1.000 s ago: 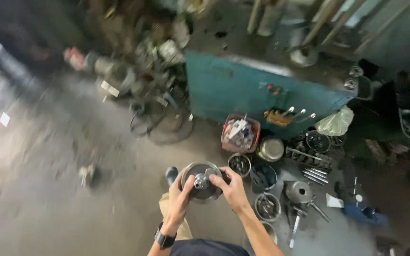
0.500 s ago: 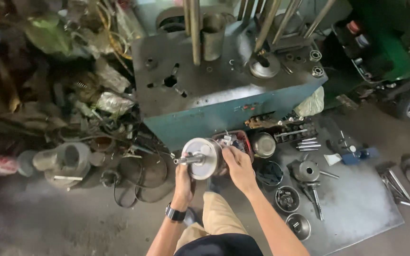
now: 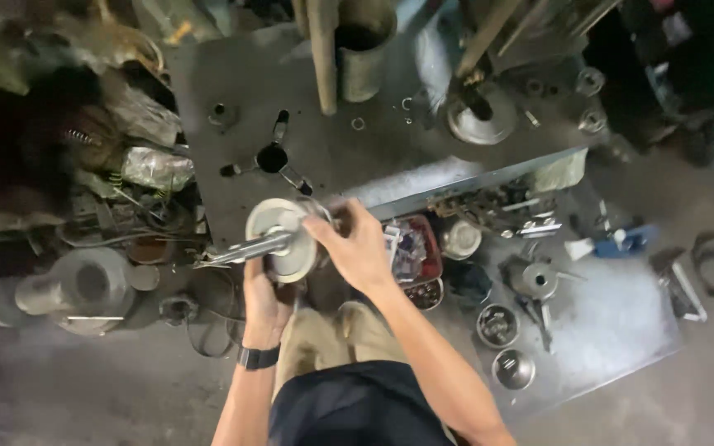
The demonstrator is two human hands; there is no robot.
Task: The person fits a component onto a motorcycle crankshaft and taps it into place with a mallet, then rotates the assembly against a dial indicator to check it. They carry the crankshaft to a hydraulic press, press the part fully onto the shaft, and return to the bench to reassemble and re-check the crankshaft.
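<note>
**What the person wears**

The arms are bare to the elbow and above. The left hand (image 3: 264, 299) has a black watch band at the wrist. Dark navy shirt, khaki trousers towards twelve o'clock from it.

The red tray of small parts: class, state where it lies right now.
In the head view the red tray lies on the floor just right of the right hand, beside a round metal lid and below the machine table's edge.

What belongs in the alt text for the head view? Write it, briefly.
A person's left hand and right hand hold a round metal disc with a shaft above a grey machine table. Metal bowls and a red tray of parts sit on the floor below.
</note>
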